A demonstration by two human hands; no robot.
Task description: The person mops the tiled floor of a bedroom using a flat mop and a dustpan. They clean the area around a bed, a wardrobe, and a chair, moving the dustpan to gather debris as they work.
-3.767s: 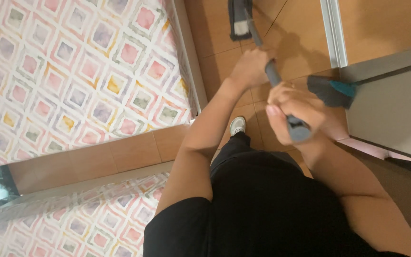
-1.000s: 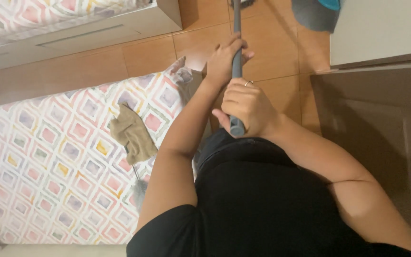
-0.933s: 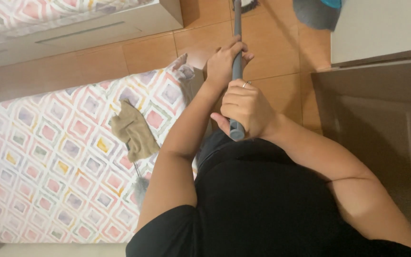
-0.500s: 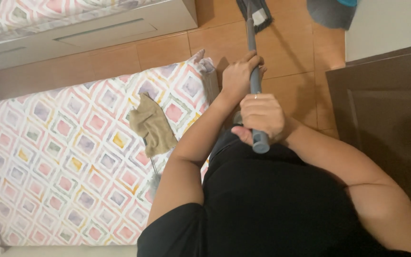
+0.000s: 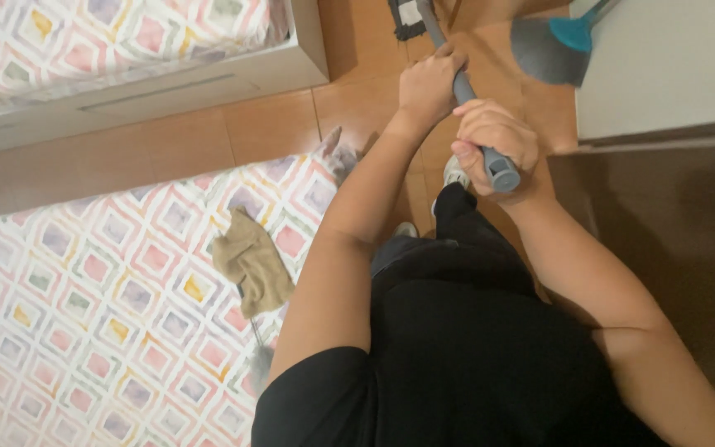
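Observation:
Both my hands grip a grey mop handle that slants up toward the top of the view. My left hand holds it higher up the shaft. My right hand is wrapped round the handle's end. The mop head rests on the orange tiled floor at the top edge, partly cut off. My black shirt and trousers fill the lower middle, and a light shoe shows below my hands.
A bed with a diamond-patterned cover lies at the left, with a crumpled tan cloth on it. A second patterned bed stands at the top left. A grey and teal broom leans by a white cabinet; a dark brown door is at right.
The mop handle and both hands have shifted to the right and tilted, and the view has swung so the bed and tan cloth sit further right.

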